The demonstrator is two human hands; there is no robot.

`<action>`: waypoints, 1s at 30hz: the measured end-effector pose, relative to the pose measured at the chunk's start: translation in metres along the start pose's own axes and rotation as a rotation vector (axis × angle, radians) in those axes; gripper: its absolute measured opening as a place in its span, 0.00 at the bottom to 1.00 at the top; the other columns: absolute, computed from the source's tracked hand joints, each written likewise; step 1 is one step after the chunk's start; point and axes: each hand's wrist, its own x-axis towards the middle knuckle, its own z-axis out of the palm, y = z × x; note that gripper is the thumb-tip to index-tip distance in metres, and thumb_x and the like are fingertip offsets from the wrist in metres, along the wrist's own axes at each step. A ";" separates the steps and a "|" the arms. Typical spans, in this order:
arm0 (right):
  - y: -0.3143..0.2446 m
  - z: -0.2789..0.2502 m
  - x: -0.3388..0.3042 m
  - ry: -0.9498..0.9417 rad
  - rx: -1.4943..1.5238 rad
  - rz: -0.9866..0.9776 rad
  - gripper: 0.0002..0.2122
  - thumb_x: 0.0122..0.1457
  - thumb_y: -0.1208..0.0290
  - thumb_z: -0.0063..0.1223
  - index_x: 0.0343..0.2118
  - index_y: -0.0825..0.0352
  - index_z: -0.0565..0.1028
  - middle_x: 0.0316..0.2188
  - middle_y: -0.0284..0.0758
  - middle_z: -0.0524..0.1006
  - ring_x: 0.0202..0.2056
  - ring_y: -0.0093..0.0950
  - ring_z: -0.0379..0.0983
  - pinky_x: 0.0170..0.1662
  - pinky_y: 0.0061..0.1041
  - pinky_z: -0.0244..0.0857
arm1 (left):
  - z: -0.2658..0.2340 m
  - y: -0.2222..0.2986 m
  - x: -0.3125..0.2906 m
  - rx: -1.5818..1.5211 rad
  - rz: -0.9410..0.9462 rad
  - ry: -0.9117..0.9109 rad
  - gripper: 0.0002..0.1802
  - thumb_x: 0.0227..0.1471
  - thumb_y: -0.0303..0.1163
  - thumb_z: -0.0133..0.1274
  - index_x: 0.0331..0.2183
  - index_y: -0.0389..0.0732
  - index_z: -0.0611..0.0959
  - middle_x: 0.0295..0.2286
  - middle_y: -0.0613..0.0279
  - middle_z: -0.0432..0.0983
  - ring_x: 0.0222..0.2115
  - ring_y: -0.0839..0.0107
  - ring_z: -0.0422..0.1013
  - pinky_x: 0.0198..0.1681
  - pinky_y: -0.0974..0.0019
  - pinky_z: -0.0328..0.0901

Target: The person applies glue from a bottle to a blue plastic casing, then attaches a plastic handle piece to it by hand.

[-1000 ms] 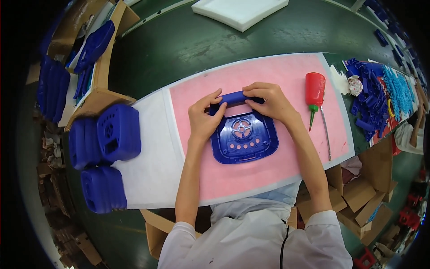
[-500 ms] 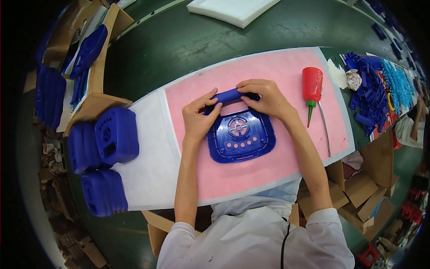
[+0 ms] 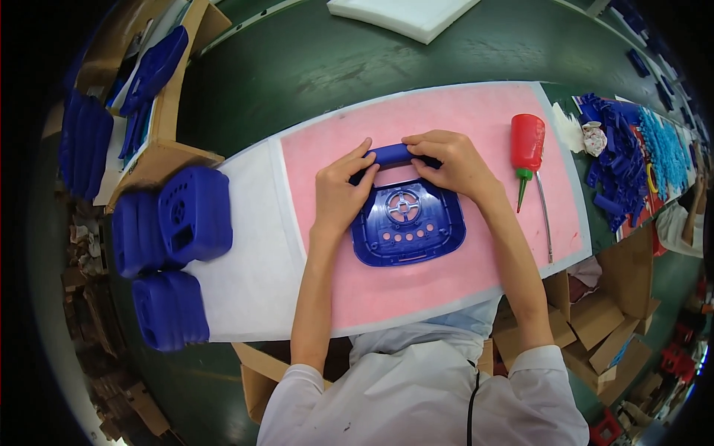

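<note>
A blue plastic housing shell (image 3: 408,230) lies hollow side up on the pink mat (image 3: 416,297), with a round grille and a row of small holes in it. Its far side carries a blue handle (image 3: 392,154). My left hand (image 3: 344,186) pinches the handle's left end between thumb and fingers. The right end is gripped by my right hand (image 3: 452,160), thumb underneath and fingers on top. Under the fingers, the handle's two ends are partly hidden.
Right of the shell lie a red squeeze bottle (image 3: 527,141) with a green nozzle and a thin metal rod (image 3: 545,215). Finished-looking blue shells (image 3: 201,215) stack at the left. Blue parts (image 3: 617,163) pile at the far right; cardboard boxes (image 3: 595,327) stand below.
Both hands stay on the handle, with only small finger shifts. The whole scene sits slightly further right in view.
</note>
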 end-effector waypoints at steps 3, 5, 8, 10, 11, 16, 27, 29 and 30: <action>-0.010 0.000 0.002 -0.009 -0.125 -0.017 0.08 0.46 0.78 0.58 0.32 0.71 0.79 0.38 0.40 0.81 0.42 0.38 0.77 0.44 0.32 0.73 | 0.000 -0.002 0.000 0.020 0.007 -0.008 0.10 0.44 0.24 0.61 0.33 0.34 0.86 0.45 0.52 0.77 0.42 0.59 0.77 0.45 0.65 0.71; -0.014 -0.002 0.001 0.005 -0.208 -0.034 0.08 0.46 0.79 0.58 0.31 0.71 0.79 0.38 0.40 0.81 0.43 0.38 0.77 0.44 0.32 0.73 | 0.002 -0.003 0.000 0.031 0.020 -0.008 0.10 0.44 0.24 0.61 0.33 0.34 0.86 0.46 0.51 0.76 0.42 0.58 0.77 0.45 0.65 0.72; -0.026 -0.006 0.004 -0.129 -0.242 0.077 0.14 0.48 0.78 0.56 0.40 0.70 0.78 0.46 0.42 0.78 0.51 0.40 0.72 0.52 0.36 0.68 | 0.003 -0.010 0.001 -0.014 0.075 0.013 0.13 0.44 0.24 0.61 0.36 0.35 0.85 0.47 0.52 0.76 0.41 0.61 0.77 0.43 0.65 0.72; -0.053 -0.013 0.014 -0.057 -0.401 -0.067 0.23 0.50 0.74 0.56 0.51 0.75 0.70 0.55 0.49 0.68 0.59 0.44 0.62 0.59 0.39 0.60 | 0.005 -0.018 -0.001 -0.393 -0.177 0.067 0.14 0.50 0.26 0.56 0.41 0.35 0.83 0.46 0.55 0.77 0.39 0.67 0.77 0.40 0.66 0.73; -0.068 -0.016 0.024 -0.058 -0.402 -0.079 0.23 0.50 0.74 0.56 0.51 0.75 0.70 0.55 0.49 0.68 0.59 0.44 0.62 0.59 0.39 0.60 | 0.000 -0.023 0.000 -0.393 -0.174 0.079 0.14 0.50 0.26 0.56 0.41 0.35 0.83 0.46 0.55 0.77 0.39 0.67 0.77 0.40 0.66 0.73; -0.052 0.035 0.007 -0.305 -0.363 0.117 0.34 0.53 0.68 0.54 0.58 0.83 0.57 0.63 0.60 0.52 0.66 0.49 0.47 0.66 0.39 0.45 | -0.001 -0.034 0.006 -0.703 -0.254 0.136 0.15 0.59 0.30 0.42 0.44 0.34 0.79 0.40 0.57 0.78 0.34 0.73 0.73 0.34 0.72 0.71; -0.018 0.000 0.077 -0.810 -0.235 0.138 0.12 0.45 0.67 0.60 0.33 0.67 0.79 0.32 0.45 0.79 0.38 0.43 0.76 0.43 0.38 0.69 | -0.125 0.003 -0.012 -0.550 -0.142 0.447 0.09 0.56 0.21 0.44 0.32 0.33 0.80 0.26 0.62 0.76 0.25 0.76 0.72 0.30 0.73 0.69; 0.013 -0.005 0.086 -0.666 -0.183 0.167 0.14 0.44 0.65 0.61 0.32 0.68 0.79 0.30 0.45 0.80 0.36 0.44 0.76 0.42 0.40 0.69 | -0.177 0.021 -0.025 -0.253 -0.092 0.493 0.09 0.56 0.20 0.44 0.30 0.33 0.80 0.25 0.63 0.76 0.24 0.78 0.72 0.29 0.73 0.68; 0.033 -0.010 0.089 -0.612 -0.352 0.236 0.14 0.46 0.64 0.60 0.32 0.71 0.79 0.29 0.47 0.79 0.33 0.43 0.77 0.39 0.38 0.71 | -0.195 0.024 -0.029 -0.078 -0.088 0.500 0.08 0.55 0.19 0.45 0.30 0.33 0.80 0.24 0.62 0.76 0.25 0.75 0.72 0.30 0.72 0.68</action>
